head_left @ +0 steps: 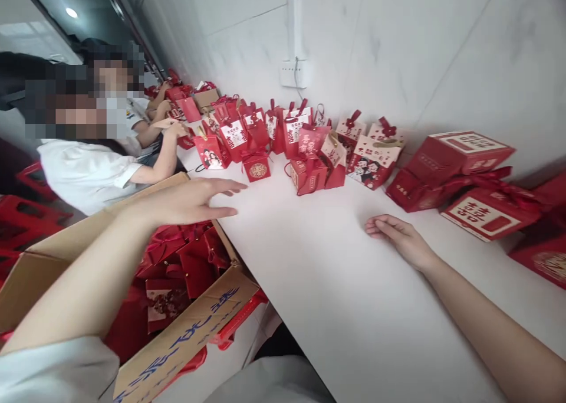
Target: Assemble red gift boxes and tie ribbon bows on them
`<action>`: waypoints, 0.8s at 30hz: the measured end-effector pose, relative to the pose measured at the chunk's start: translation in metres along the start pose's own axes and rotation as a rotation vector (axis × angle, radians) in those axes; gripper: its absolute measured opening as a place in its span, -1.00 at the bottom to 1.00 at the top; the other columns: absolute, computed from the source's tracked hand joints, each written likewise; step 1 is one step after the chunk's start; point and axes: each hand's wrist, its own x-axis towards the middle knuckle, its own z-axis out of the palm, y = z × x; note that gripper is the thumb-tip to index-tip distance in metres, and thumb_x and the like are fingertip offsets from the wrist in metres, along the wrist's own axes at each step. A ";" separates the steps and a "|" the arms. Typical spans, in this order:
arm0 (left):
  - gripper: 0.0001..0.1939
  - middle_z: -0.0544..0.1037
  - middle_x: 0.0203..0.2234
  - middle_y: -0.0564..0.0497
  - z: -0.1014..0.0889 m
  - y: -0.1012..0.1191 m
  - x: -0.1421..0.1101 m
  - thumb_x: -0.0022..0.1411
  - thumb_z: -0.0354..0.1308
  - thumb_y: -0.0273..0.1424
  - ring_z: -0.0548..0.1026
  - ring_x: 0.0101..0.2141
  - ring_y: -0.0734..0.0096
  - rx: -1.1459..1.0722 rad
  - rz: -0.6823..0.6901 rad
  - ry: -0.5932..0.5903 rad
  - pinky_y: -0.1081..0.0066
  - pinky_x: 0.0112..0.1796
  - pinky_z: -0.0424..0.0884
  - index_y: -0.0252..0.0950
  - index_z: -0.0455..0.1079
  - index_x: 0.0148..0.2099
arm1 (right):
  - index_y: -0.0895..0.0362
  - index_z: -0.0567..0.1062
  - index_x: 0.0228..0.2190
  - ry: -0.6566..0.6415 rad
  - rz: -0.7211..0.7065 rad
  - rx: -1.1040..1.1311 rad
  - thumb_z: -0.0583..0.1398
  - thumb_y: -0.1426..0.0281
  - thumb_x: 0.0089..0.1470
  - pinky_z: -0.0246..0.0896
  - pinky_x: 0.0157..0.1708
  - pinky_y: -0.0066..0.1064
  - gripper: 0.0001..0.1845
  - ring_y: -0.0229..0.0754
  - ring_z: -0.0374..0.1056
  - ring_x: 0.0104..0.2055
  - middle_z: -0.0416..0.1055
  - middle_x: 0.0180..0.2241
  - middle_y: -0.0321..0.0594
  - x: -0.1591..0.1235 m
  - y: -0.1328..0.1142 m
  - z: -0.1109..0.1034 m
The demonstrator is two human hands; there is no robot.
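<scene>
My left hand (pixel 192 201) hangs over the rim of an open cardboard carton (pixel 177 338) at the table's left edge. Its fingers are spread, and nothing is in them. Inside the carton lie several red gift boxes (pixel 197 267), partly covered by my forearm. My right hand (pixel 398 238) is low over the white table (pixel 327 279), fingers curled together with the thumb against them; no object shows in it. Beyond the hands stand a small red gift box (pixel 257 168) with a ribbon bow, a red gift box (pixel 307 176) and a cream-topped gift box (pixel 374 164).
More red gift boxes (pixel 451 164) are stacked at the right, and others (pixel 234 137) line the wall. A power socket (pixel 293 74) is on the wall. Two people in white shirts (pixel 88 173) sit at the left, their hands near red boxes. Red stools (pixel 35 220) stand behind them.
</scene>
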 end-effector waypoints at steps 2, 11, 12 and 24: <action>-0.42 0.51 0.07 -0.06 0.010 0.006 0.065 0.18 0.16 -0.10 0.47 0.04 0.25 -0.103 0.094 -0.126 0.39 0.04 0.33 -0.21 0.36 0.21 | 0.10 0.56 -0.25 -0.001 -0.012 0.007 0.34 -0.02 -0.01 0.38 -0.06 -0.27 -0.52 -0.13 0.45 -0.16 0.52 -0.19 -0.10 0.001 -0.004 0.003; -0.35 0.36 0.19 -0.26 0.109 0.018 0.259 0.17 0.19 -0.06 0.36 0.16 0.09 -0.813 -0.294 0.392 0.27 0.12 0.25 -0.37 0.30 0.18 | 0.14 0.52 -0.28 -0.007 -0.061 0.027 0.33 -0.10 -0.10 0.35 -0.08 -0.23 -0.42 -0.15 0.43 -0.20 0.50 -0.24 -0.12 0.004 -0.012 0.010; -0.34 0.38 0.18 -0.28 0.116 0.023 0.262 0.20 0.15 -0.05 0.41 0.12 0.11 -0.845 -0.313 0.400 0.26 0.09 0.29 -0.38 0.27 0.20 | 0.14 0.52 -0.28 -0.007 -0.066 0.028 0.33 -0.10 -0.09 0.35 -0.08 -0.22 -0.42 -0.15 0.42 -0.20 0.50 -0.25 -0.13 0.004 -0.011 0.010; -0.30 0.57 -0.04 -0.13 0.117 0.042 0.163 -0.04 0.31 0.07 0.51 -0.03 0.05 -0.886 -0.248 -0.020 0.20 -0.04 0.41 -0.18 0.44 0.09 | 0.13 0.51 -0.29 0.028 -0.097 0.121 0.33 -0.07 -0.06 0.36 -0.11 -0.22 -0.47 -0.14 0.44 -0.21 0.49 -0.22 -0.12 0.007 -0.014 0.011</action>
